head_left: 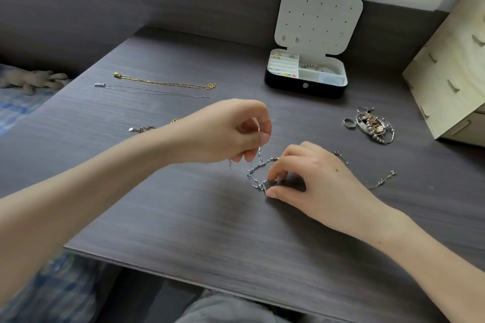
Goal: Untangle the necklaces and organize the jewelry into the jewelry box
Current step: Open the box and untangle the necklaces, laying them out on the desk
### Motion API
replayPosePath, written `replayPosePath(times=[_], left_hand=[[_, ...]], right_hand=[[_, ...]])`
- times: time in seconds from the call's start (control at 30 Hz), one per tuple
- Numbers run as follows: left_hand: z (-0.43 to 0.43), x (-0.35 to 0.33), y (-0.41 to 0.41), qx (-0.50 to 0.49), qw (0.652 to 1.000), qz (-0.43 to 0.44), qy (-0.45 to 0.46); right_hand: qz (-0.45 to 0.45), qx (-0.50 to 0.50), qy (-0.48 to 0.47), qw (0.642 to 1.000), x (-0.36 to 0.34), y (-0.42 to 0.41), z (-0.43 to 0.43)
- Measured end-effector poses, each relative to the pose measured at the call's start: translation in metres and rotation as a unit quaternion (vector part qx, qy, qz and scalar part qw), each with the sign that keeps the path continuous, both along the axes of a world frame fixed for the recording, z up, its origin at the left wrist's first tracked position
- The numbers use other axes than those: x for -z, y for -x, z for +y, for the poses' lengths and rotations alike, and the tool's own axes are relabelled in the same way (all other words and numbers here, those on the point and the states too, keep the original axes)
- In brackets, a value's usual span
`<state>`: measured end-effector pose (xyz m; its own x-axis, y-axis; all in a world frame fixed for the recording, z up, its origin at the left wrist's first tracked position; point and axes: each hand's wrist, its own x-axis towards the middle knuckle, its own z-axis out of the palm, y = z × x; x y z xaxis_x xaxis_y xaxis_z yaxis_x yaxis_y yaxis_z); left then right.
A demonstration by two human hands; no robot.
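Dark gray wood makes up the desk [183,217], and it sits under a window with a gray wall behind it.

Closest in, two bare arms reach over the desk. The right hand [312,178] is low, its fingers curled down and pinching a small silver tag [268,186] against the wood. A silver chain [253,173] runs from that tag in a bent loop up to the left hand [231,131]. The left hand is lifted off the desk, and its thumb and fingers are pinched shut on the chain, so part of the chain hangs in the air. More thin chain [381,181] peeks out past the right hand and lies on the desk.

A bit farther, left of the left wrist, a short chain with a little heart [140,128] lies partly hidden by the arm. To the right sits a pile [375,126] of tangled silver and pearl things, with a ring [349,122] just beside it.

Farther back on the left, a thin silver necklace [152,90] is laid out straight. A gold necklace [165,82] lies straight just behind it.

At the back stands the box [305,88], black outside, white inside. Its lid is up and has rows of holes with a few earrings stuck in. Rings and bracelets sit in the bottom parts. A pale wooden drawer case [451,65] is at the far right.
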<state>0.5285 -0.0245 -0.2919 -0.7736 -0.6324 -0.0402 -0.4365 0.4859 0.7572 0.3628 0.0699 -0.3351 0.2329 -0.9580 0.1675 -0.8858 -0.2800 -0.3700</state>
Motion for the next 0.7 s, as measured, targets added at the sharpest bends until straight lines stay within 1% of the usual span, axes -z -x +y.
replayPosePath(times=[0.07, 0.13, 0.23, 0.33, 0.4, 0.53, 0.6, 0.7], left_hand=[[-0.002, -0.001, 0.01, -0.004, 0.999, -0.023, -0.037], [-0.005, 0.0, 0.022, -0.008, 0.997, -0.047, -0.061], [-0.006, 0.0, 0.037, 0.002, 0.994, -0.065, -0.088], [-0.005, -0.004, 0.046, 0.022, 0.99, -0.086, -0.107], [-0.003, -0.008, 0.051, 0.044, 0.986, -0.11, -0.113], [0.002, -0.014, 0.063, 0.08, 0.972, -0.179, -0.133], [0.003, -0.015, 0.07, 0.085, 0.964, -0.21, -0.138], [0.002, -0.021, 0.074, 0.076, 0.964, -0.209, -0.148]], right_hand=[[0.007, -0.005, -0.003, 1.0, 0.0, -0.004, 0.005], [-0.005, -0.003, -0.029, 1.0, -0.004, -0.004, 0.011], [-0.081, 0.049, -0.038, 0.995, -0.014, 0.004, 0.014], [-0.182, 0.129, -0.052, 0.973, -0.02, 0.015, 0.01], [-0.217, 0.159, -0.067, 0.961, -0.02, 0.022, 0.008], [-0.234, 0.188, -0.077, 0.951, -0.021, 0.032, 0.01], [-0.222, 0.189, -0.084, 0.953, -0.021, 0.033, 0.011], [-0.191, 0.184, -0.098, 0.959, -0.019, 0.032, 0.012]])
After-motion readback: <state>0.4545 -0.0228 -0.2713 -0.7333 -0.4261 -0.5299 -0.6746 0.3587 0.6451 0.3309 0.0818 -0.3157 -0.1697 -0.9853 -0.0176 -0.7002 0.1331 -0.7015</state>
